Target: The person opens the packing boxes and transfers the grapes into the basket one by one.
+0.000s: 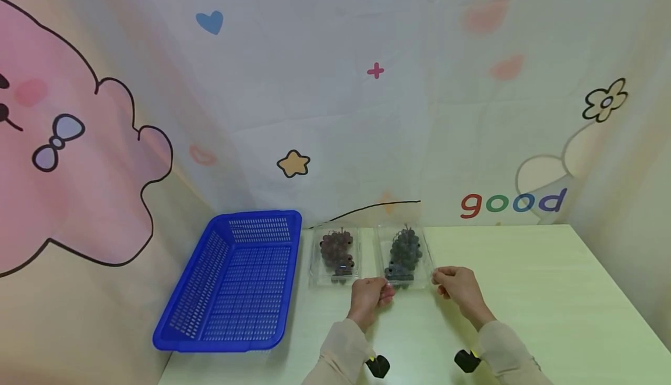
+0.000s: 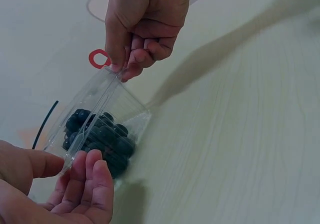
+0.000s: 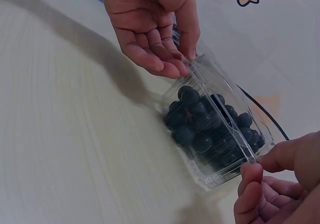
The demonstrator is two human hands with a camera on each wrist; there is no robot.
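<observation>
A clear plastic box (image 1: 421, 280) with a bunch of dark grapes (image 1: 405, 252) inside stands on the table, its lid down over the fruit. My left hand (image 1: 368, 299) pinches the near left corner of its rim between thumb and fingers. At the near right corner, my right hand (image 1: 461, 290) pinches the same rim. Both wrist views show the dark grapes (image 2: 107, 139) through the clear wall (image 3: 220, 176). Just left of this box sits a second clear box (image 1: 316, 274) with reddish grapes (image 1: 335, 248), which neither hand grips.
A blue plastic basket (image 1: 287, 315) with slotted sides stands at the table's left. The pale table (image 1: 550, 303) reaches to the right of the boxes. Behind it hangs a printed curtain (image 1: 335, 111). Black devices (image 1: 378, 366) sit at both wrists.
</observation>
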